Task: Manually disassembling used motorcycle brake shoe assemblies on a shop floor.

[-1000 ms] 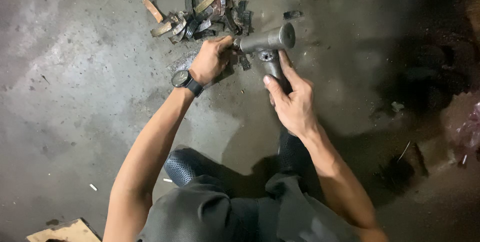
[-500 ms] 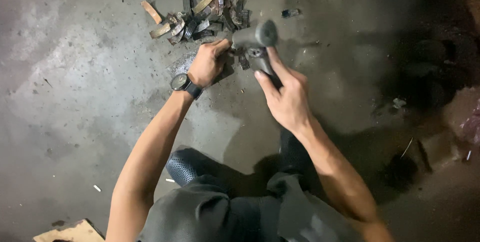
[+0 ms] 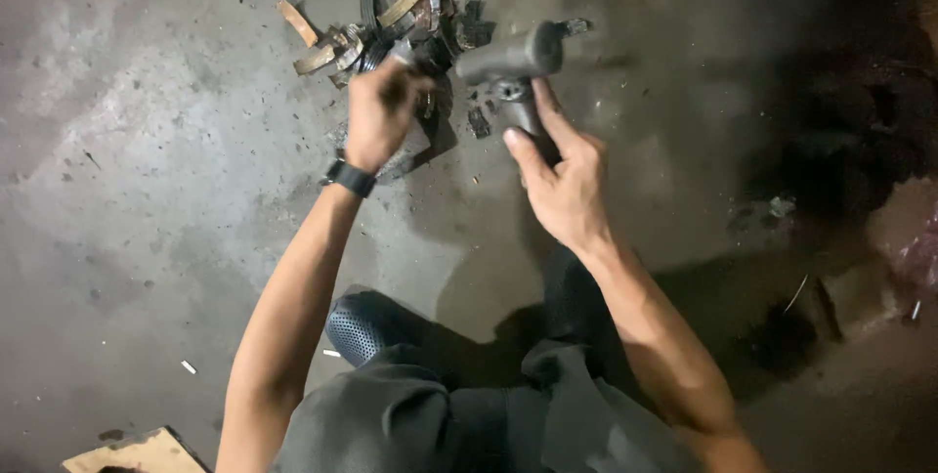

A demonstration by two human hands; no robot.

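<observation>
Grey concrete floor (image 3: 147, 141), stained and scuffed, fills the view, with a dark shadowed patch on the right side. At the top lies a pile of scrap pieces (image 3: 391, 19): short brownish strips and dark, blackened bits heaped together, with small crumbs scattered just below it.

The right hand (image 3: 562, 185) is closed around the handle of a dark grey hammer-shaped tool (image 3: 513, 58). Its fingers wrap the shaft and the thumb lies along it, pointing up toward the head. The thick cylindrical head lies crosswise above the hand, just beside the right edge of the scrap pile and above the floor.

The left hand (image 3: 381, 107) is curled shut at the lower edge of the pile, its fingers pinched on something small and dark; motion blur hides what the piece is, and whether it rests on the floor I cannot tell. A black wristwatch (image 3: 350, 178) sits on that wrist. The two hands are near each other, with a small gap between the left knuckles and the tool's head.

Below, the person's dark trousers (image 3: 469, 414) and a dark perforated shoe (image 3: 363, 328) show, and a pale wooden board corner (image 3: 137, 453) sits at the bottom left.
</observation>
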